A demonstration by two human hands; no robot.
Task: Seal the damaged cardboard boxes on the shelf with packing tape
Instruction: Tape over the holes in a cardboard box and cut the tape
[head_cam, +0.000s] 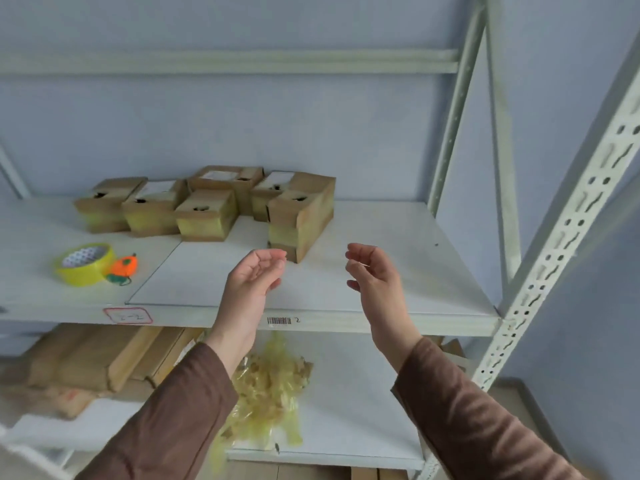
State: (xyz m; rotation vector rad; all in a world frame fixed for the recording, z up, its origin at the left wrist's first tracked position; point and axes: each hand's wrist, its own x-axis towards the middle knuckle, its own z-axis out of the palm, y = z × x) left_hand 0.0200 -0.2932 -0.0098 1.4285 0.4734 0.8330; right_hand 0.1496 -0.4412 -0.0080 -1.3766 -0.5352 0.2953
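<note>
Head view: the left hand (pixel 258 275) and the right hand (pixel 372 271) are hovering above the front of the white shelf (pixel 398 258), palms turned toward each other, fingers loosely curled and grasping nothing. Both arms are wearing brown sleeves (pixel 180 417). Just beyond the left hand's fingertips, a tall cardboard box (pixel 301 220) is standing on the shelf, banded with yellowish tape. Further back, five more cardboard boxes (pixel 180 206) are sitting in a cluster near the wall, several showing a dark hole in the top. At the left of the shelf, a roll of yellow packing tape (pixel 85 263) is lying flat, touching a small orange cutter (pixel 124 268). On the lower shelf, a heap of crumpled yellow tape scraps (pixel 273 386) is lying beside flat cardboard pieces (pixel 93 362).
</note>
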